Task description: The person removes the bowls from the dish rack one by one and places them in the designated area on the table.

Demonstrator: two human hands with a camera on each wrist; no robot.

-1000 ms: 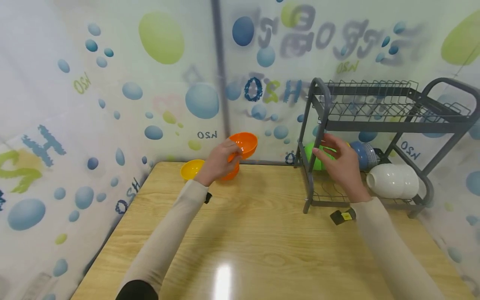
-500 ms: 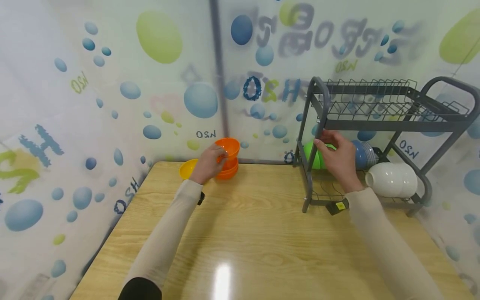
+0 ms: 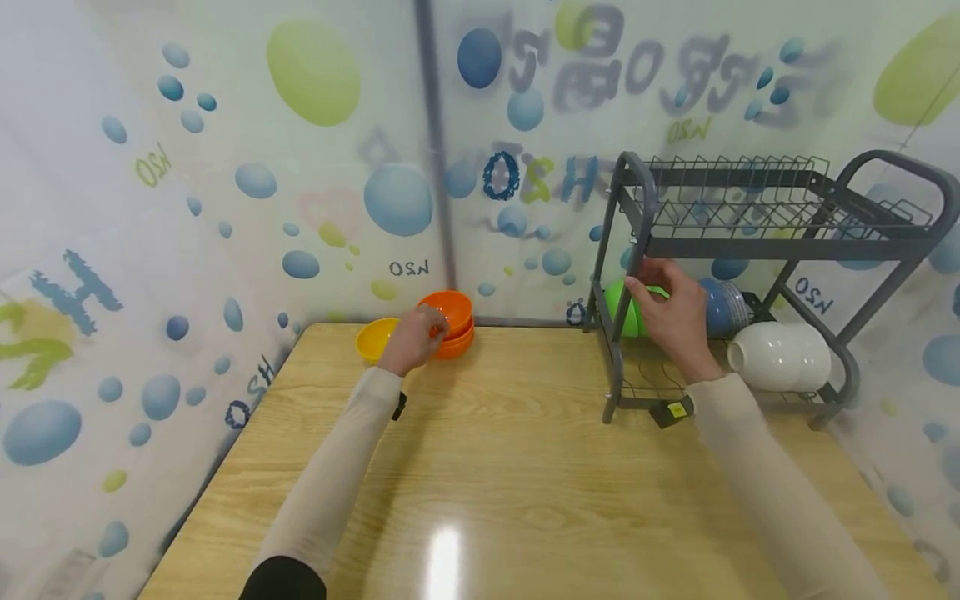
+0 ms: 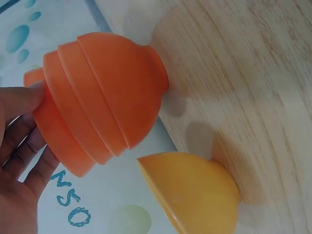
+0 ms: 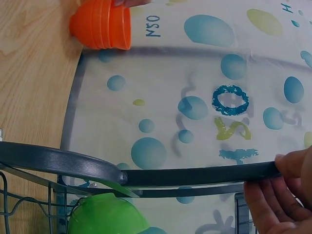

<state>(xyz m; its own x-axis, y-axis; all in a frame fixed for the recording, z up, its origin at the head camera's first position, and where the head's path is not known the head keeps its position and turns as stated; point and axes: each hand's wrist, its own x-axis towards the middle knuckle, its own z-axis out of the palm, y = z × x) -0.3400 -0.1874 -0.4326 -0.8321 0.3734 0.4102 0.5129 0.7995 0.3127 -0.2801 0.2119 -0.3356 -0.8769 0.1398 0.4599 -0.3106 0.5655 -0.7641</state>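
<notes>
On my feed, the left hand point(image 3: 408, 340) pinches the rim of a smooth orange bowl point(image 3: 452, 308), nested atop a matching stack point(image 4: 112, 92) left of the dark metal rack point(image 3: 787, 248). I see the right hand point(image 3: 672, 312) gripping that rack's slim upright point(image 5: 204, 176) between thumb and fingers, near a rounded green bowl point(image 5: 105, 214) inside it.

On the wall point(image 3: 510, 292), big letters point(image 3: 538, 177) above the middle look like H2O written backward. A small word point(image 3: 408, 267) in the middle looks backward too. Gray letters point(image 3: 618, 62) up top and the yellow sticker point(image 3: 677, 410), lower right, can't be read.
</notes>
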